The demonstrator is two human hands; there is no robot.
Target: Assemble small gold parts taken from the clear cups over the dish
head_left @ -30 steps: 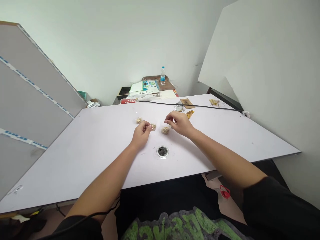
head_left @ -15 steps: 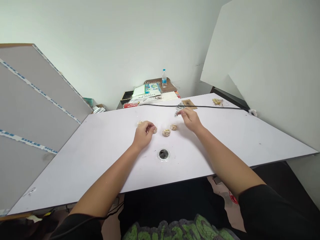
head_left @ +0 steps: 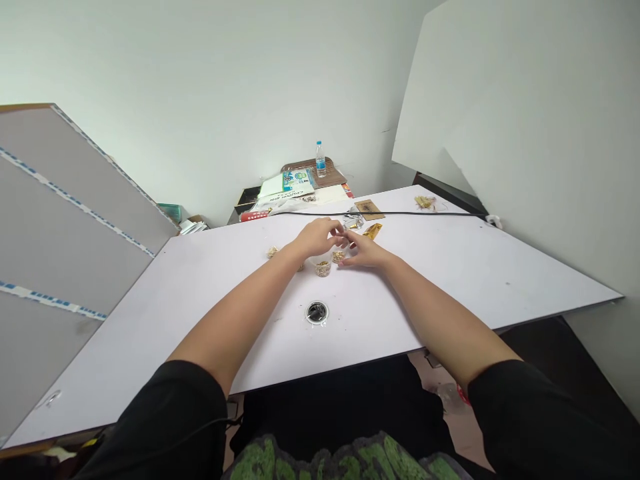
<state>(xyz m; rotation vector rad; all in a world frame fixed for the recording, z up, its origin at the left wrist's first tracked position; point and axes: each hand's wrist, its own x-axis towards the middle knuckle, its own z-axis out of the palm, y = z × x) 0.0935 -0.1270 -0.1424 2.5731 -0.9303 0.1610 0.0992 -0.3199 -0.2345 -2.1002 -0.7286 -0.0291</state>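
My left hand (head_left: 323,237) reaches over the small clear cups, fingers curled and fingertips close together; anything in them is too small to make out. Meeting its fingertips are the fingers of my right hand (head_left: 367,252), whose thumb is held apart beside a clear cup of gold-coloured bits (head_left: 339,256). Just in front stands a second cup with similar bits (head_left: 323,269). A third cup (head_left: 301,267) is mostly hidden under my left forearm, and another gold-filled cup (head_left: 273,252) sits farther left.
Behind my hands lie a gold foil packet (head_left: 373,231), a silver packet (head_left: 354,219) and a brown card (head_left: 370,209). A black cable (head_left: 425,213) crosses the table's back. A gold bundle (head_left: 425,202) lies right. A round hole fitting (head_left: 317,312) sits near the front.
My left hand has let go of the left-hand cup and moved right, over the others. My right hand has come back from the silver packet, down and left to meet it.
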